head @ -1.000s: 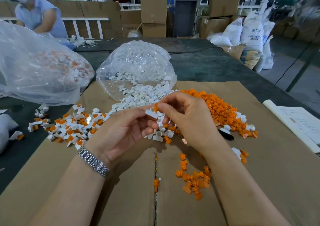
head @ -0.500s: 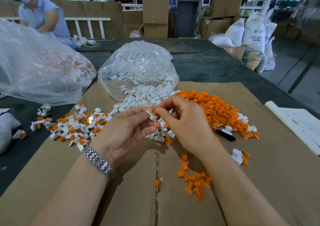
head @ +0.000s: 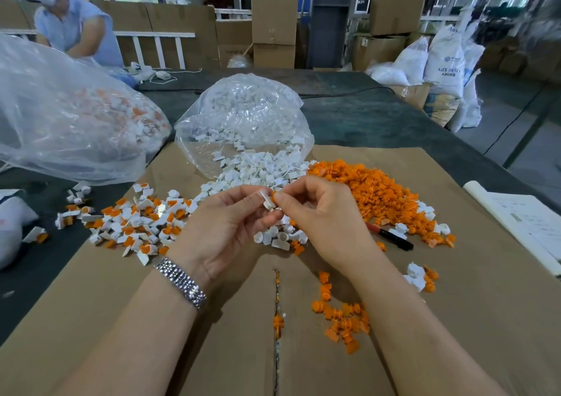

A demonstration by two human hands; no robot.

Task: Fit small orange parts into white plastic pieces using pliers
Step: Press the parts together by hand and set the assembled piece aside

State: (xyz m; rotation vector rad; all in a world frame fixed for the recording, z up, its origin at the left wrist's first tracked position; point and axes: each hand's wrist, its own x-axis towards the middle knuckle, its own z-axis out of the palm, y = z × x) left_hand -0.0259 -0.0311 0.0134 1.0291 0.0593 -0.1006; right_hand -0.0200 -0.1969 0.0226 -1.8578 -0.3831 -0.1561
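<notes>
White plastic piece (head: 267,200) pinched by left hand (head: 226,231) at frame centre, orange part (head: 274,197) pressed to it by right hand (head: 323,218) fingertips, clear bag (head: 243,122) of white pieces spilled behind, larger bag (head: 69,122) of assembled parts kept upper left, orange heap (head: 373,192) piled right on cardboard (head: 455,319).
</notes>
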